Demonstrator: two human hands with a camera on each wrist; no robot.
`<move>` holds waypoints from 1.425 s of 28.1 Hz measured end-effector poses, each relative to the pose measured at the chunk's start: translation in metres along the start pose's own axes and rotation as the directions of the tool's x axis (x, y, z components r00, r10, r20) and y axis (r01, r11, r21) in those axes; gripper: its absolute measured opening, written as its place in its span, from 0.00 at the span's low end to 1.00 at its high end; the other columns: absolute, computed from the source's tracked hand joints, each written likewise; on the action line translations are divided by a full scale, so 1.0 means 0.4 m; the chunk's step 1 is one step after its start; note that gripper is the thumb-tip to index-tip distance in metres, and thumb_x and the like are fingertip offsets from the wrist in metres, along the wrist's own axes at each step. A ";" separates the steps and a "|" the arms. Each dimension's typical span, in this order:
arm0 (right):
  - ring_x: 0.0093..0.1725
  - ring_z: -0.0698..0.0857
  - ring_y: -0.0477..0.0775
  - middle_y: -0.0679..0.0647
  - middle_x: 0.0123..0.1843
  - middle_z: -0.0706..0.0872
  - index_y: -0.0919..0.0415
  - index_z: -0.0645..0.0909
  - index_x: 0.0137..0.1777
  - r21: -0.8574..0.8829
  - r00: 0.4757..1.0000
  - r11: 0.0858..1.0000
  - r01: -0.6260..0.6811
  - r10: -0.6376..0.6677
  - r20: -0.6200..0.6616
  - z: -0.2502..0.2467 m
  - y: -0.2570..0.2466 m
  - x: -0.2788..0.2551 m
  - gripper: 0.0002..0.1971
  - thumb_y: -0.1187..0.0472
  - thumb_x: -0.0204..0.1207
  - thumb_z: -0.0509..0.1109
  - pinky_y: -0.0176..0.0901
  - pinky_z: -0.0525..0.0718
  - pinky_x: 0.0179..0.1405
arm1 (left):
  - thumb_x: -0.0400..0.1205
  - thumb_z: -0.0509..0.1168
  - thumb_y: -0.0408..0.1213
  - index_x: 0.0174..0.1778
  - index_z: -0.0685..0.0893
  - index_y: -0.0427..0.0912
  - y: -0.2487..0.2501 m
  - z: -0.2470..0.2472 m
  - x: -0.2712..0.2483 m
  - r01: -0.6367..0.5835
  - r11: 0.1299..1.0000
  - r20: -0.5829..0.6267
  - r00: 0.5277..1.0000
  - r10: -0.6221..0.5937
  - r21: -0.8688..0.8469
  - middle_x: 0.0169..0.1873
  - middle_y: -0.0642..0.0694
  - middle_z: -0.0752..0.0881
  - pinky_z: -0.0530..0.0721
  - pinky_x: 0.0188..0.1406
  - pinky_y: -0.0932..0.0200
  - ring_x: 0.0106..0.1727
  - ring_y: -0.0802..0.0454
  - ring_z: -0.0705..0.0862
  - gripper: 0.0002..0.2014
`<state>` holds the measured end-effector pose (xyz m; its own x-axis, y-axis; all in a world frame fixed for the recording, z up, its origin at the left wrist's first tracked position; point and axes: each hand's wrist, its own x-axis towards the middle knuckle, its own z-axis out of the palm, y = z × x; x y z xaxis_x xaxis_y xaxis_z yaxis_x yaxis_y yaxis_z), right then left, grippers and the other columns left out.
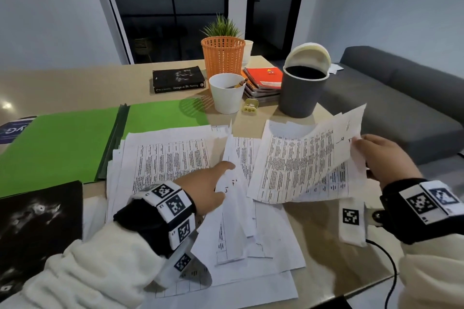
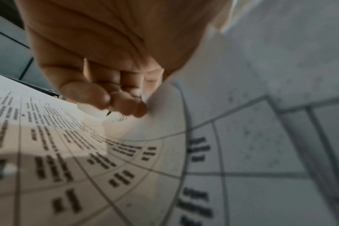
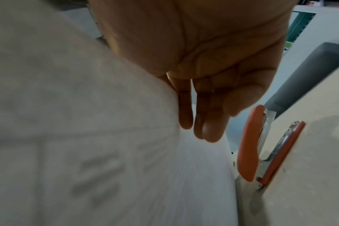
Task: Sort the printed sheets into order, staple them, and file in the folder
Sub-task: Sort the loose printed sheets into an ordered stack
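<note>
A loose pile of printed sheets (image 1: 165,158) covers the table in front of me. My left hand (image 1: 213,183) pinches a few lifted sheets (image 1: 233,208) over the pile's middle; the curled fingers (image 2: 124,105) show against that paper (image 2: 164,119) in the left wrist view. To the right, my right hand (image 1: 376,155) holds a bent sheaf of sheets (image 1: 301,163) by its right edge, its fingers (image 3: 186,110) lying behind the paper (image 3: 87,122). The open green folder (image 1: 62,143) lies at the left. An orange stapler (image 3: 261,149) rests on the table beside my right hand.
Behind the papers stand a white cup of pencils (image 1: 227,93), a yellow sharpener (image 1: 249,105), a grey bin with a flip lid (image 1: 301,90), an orange basket (image 1: 223,55), notebooks (image 1: 263,80) and a black book (image 1: 178,79). A grey sofa (image 1: 401,98) is at right.
</note>
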<state>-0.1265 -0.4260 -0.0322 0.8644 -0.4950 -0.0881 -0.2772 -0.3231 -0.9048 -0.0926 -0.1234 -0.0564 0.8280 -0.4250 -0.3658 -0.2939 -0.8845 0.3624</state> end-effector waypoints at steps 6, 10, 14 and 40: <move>0.46 0.86 0.62 0.62 0.47 0.88 0.66 0.82 0.48 -0.095 1.000 0.995 -0.026 0.026 -0.005 0.007 0.008 0.019 0.12 0.59 0.82 0.59 0.45 0.82 0.37 | 0.75 0.67 0.58 0.80 0.34 0.58 -0.013 -0.006 -0.011 0.058 0.998 0.037 0.998 -0.058 0.009 0.65 0.47 0.79 0.79 0.56 0.59 0.55 0.51 0.81 0.51; 0.41 0.85 0.55 0.54 0.44 0.86 0.56 0.79 0.51 -0.039 0.996 0.996 -0.079 0.081 0.050 0.028 0.019 0.018 0.10 0.53 0.83 0.59 0.42 0.79 0.33 | 0.74 0.67 0.61 0.76 0.22 0.56 -0.020 0.000 -0.010 0.067 0.998 0.014 0.998 -0.066 -0.005 0.49 0.49 0.81 0.82 0.46 0.57 0.41 0.53 0.83 0.57; 0.47 0.87 0.59 0.57 0.48 0.88 0.58 0.81 0.54 -0.075 0.991 0.993 -0.087 0.094 0.092 0.036 0.040 0.021 0.07 0.63 0.81 0.63 0.46 0.84 0.39 | 0.73 0.68 0.58 0.75 0.21 0.58 -0.036 0.000 -0.010 0.057 0.996 -0.023 0.998 -0.059 -0.074 0.52 0.45 0.83 0.81 0.36 0.60 0.36 0.56 0.82 0.58; 0.49 0.85 0.57 0.54 0.51 0.87 0.57 0.82 0.50 -0.402 0.984 0.909 -0.112 0.159 0.083 0.043 0.114 0.065 0.11 0.60 0.69 0.78 0.48 0.80 0.57 | 0.78 0.60 0.33 0.68 0.73 0.63 -0.048 -0.024 -0.023 0.031 0.992 -0.055 0.998 -0.038 -0.122 0.28 0.59 0.71 0.66 0.22 0.69 0.24 0.61 0.71 0.25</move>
<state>-0.1095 -0.4398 -0.0830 0.8414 -0.4709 -0.2649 -0.5176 -0.5619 -0.6452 -0.0900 -0.1007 -0.0519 0.8634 -0.3799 -0.3319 -0.2073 -0.8670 0.4531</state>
